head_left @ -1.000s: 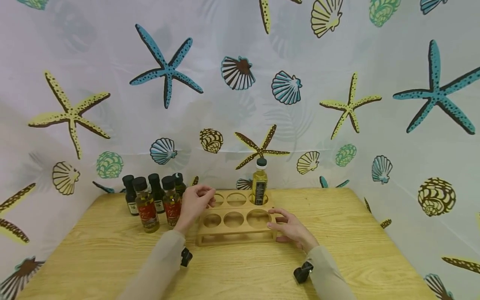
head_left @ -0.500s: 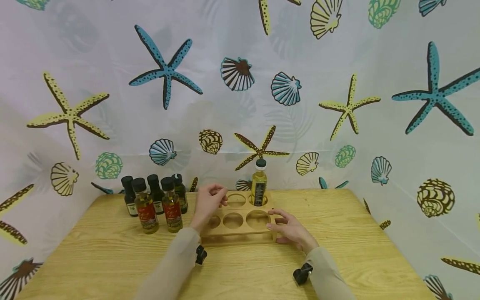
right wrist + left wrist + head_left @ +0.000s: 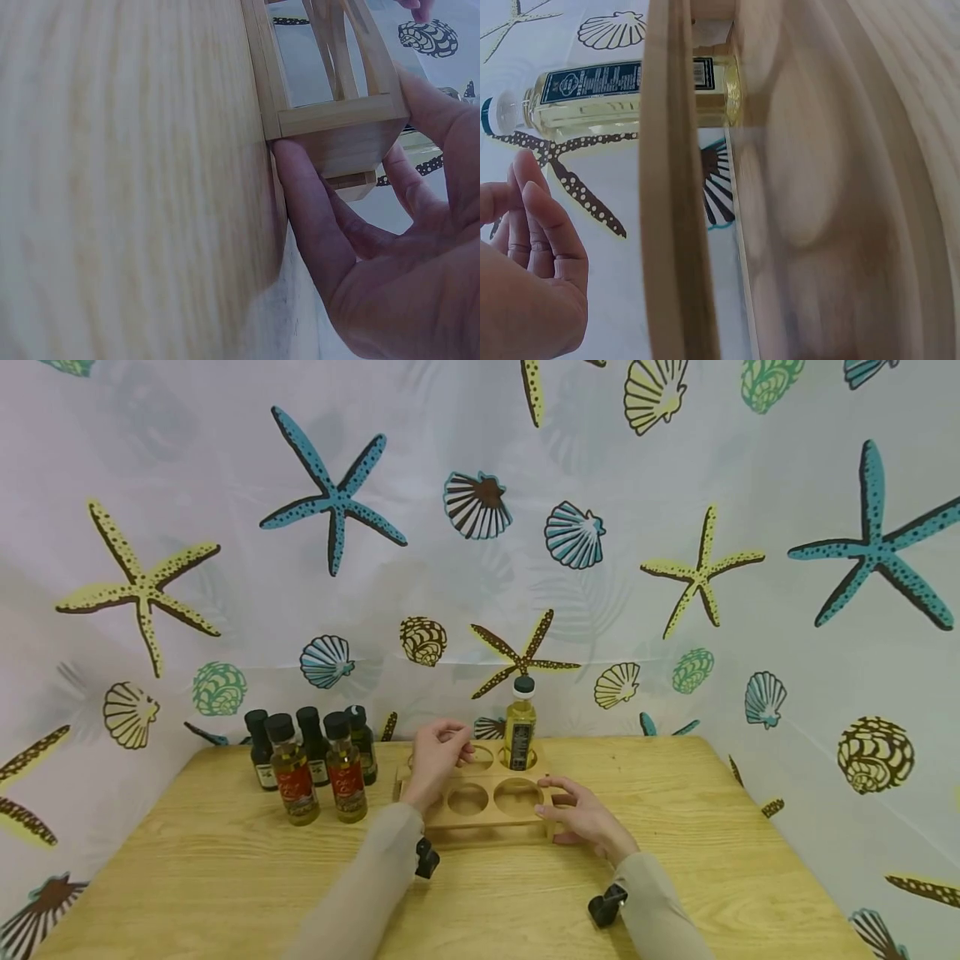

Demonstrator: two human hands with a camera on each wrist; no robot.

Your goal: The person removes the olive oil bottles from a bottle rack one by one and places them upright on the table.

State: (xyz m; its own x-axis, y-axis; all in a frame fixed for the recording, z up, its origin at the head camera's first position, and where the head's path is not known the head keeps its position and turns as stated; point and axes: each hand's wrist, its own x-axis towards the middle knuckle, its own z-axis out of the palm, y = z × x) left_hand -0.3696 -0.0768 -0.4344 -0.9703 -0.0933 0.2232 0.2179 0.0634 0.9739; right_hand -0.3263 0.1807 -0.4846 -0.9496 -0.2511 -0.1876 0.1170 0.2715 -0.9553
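A two-tier wooden bottle rack (image 3: 491,819) with round holes stands mid-table. In its back right hole is an upright bottle of yellow oil (image 3: 521,724) with a dark green cap; the left wrist view shows the same oil bottle (image 3: 592,97) sideways. My left hand (image 3: 435,760) hovers over the rack's left part, fingers loosely bent and nothing in them. Some left holes are hidden behind it. My right hand (image 3: 587,818) holds the rack's right end, and in the right wrist view its fingers (image 3: 307,202) touch the wooden end piece (image 3: 352,146).
Left of the rack stand two red-labelled bottles (image 3: 295,785) and, behind them, several dark green bottles (image 3: 260,752), close together. A patterned cloth (image 3: 480,585) hangs behind the table (image 3: 187,877).
My left hand has moved right, from the rack's left edge by the bottles to above the back holes. The right hand, rack and bottles have stayed in place.
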